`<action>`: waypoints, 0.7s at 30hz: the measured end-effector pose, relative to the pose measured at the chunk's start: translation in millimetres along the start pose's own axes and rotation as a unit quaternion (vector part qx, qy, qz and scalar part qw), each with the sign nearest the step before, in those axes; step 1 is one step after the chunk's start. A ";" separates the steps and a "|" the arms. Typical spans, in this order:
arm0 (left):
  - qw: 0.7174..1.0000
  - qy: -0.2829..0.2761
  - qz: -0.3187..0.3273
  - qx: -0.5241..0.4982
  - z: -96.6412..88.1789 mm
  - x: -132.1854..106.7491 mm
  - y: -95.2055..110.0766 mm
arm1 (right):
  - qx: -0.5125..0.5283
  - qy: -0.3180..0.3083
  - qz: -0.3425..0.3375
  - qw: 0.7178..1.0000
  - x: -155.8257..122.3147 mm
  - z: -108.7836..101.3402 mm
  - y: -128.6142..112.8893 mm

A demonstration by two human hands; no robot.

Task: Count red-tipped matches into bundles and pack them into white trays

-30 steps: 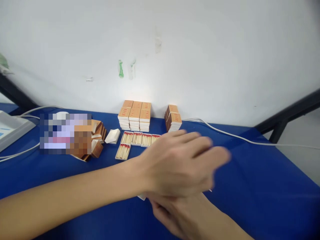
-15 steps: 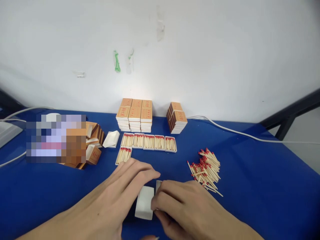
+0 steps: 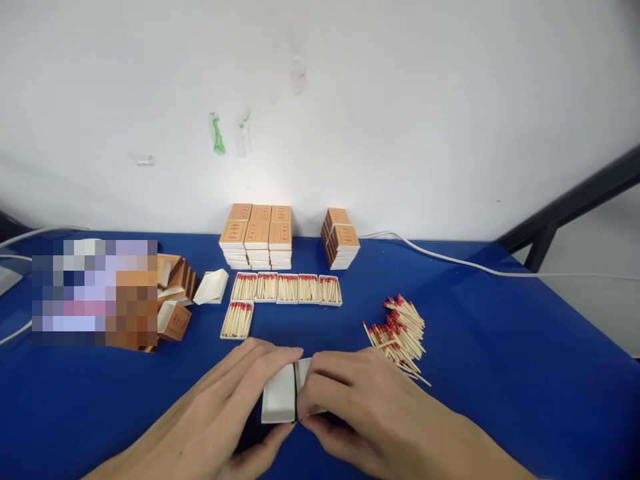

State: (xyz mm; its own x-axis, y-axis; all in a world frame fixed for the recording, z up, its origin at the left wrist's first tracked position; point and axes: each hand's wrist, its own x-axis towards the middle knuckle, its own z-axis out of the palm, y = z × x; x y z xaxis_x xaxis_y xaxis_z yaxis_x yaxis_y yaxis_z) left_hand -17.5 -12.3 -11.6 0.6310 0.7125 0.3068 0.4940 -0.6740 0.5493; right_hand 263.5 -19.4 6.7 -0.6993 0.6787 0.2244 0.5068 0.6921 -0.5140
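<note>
My left hand (image 3: 235, 393) curves around a white matchbox tray (image 3: 279, 395), with fingers along its far end and the thumb at its near corner. No matches show inside that tray. Close against it on the right stands a second white tray (image 3: 303, 371), largely hidden by my right hand (image 3: 345, 400), whose bent fingers grip it. Beyond my hands, several trays filled with red-tipped matches (image 3: 287, 288) form a row, and another filled tray (image 3: 237, 321) lies in front of the row's left end. A loose heap of matches (image 3: 403, 333) lies to the right.
At the back stand a wide stack of orange matchboxes (image 3: 257, 233) and a smaller matchbox stack (image 3: 341, 239). More matchbox sleeves (image 3: 175, 321) are piled left, beside a blurred patch and white trays (image 3: 211, 287). A white cable (image 3: 440, 261) runs across the blue table (image 3: 500, 347).
My left thumb and fingers have closed in around the left tray, and the two trays now sit nearly side by side. The view has shifted slightly right.
</note>
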 end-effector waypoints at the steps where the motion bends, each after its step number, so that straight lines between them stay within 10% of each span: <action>1: 1.000 0.000 0.000 0.004 0.0 0.5 -0.2 | -0.004 0.003 0.000 1.000 0.1 0.4 1.0; 21: 0.976 0.032 0.103 0.189 -5.6 -6.9 -10.0 | -0.121 0.022 -0.010 0.992 -3.6 0.7 -4.1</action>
State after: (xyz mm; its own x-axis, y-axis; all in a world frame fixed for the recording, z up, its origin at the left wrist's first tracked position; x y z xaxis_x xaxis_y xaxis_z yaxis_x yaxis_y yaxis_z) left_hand -30.1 -9.4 -14.9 0.7078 0.5569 0.4346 0.5538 -0.8194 0.1480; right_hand 263.6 -24.8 7.4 -0.6909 0.6700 0.2716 0.6028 0.7412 -0.2954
